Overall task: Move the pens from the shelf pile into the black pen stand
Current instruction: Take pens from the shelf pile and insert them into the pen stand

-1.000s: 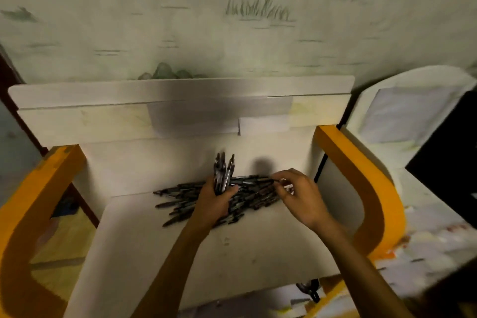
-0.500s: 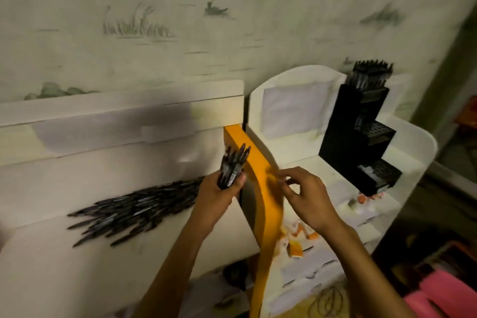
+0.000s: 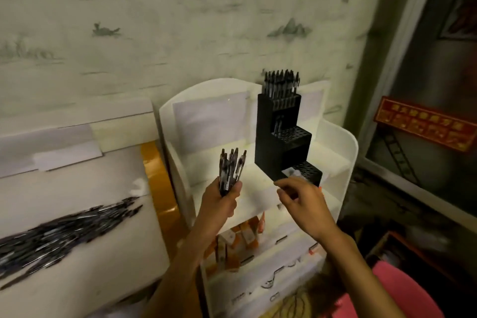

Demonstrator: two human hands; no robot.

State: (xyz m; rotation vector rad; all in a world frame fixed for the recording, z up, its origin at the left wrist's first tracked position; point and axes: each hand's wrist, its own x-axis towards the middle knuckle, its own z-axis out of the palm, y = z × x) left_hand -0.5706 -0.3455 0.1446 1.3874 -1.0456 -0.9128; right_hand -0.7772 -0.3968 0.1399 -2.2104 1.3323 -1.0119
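My left hand (image 3: 222, 201) grips a bundle of black pens (image 3: 230, 168) upright, left of the black stepped pen stand (image 3: 278, 147). The stand sits on a white shelf unit (image 3: 346, 155); several pens (image 3: 281, 82) stand in its top tier, one or two show in the middle tier. My right hand (image 3: 302, 204) hovers just below the stand's lowest step, fingers loosely curled, nothing seen in it. The pile of black pens (image 3: 59, 235) lies on the white shelf board (image 3: 108, 261) at the far left.
An orange side panel (image 3: 157, 183) separates the two white shelves. Small orange-and-white packs (image 3: 240, 237) fill the lower tier of the white unit. A pink object (image 3: 402, 292) is at the bottom right, a red sign (image 3: 423, 124) at the right. A patterned wall is behind.
The view swung right from the pile to the pen stand. My left hand carried the pen bundle over the orange panel toward the stand; my right hand moved up near the stand's lowest step.
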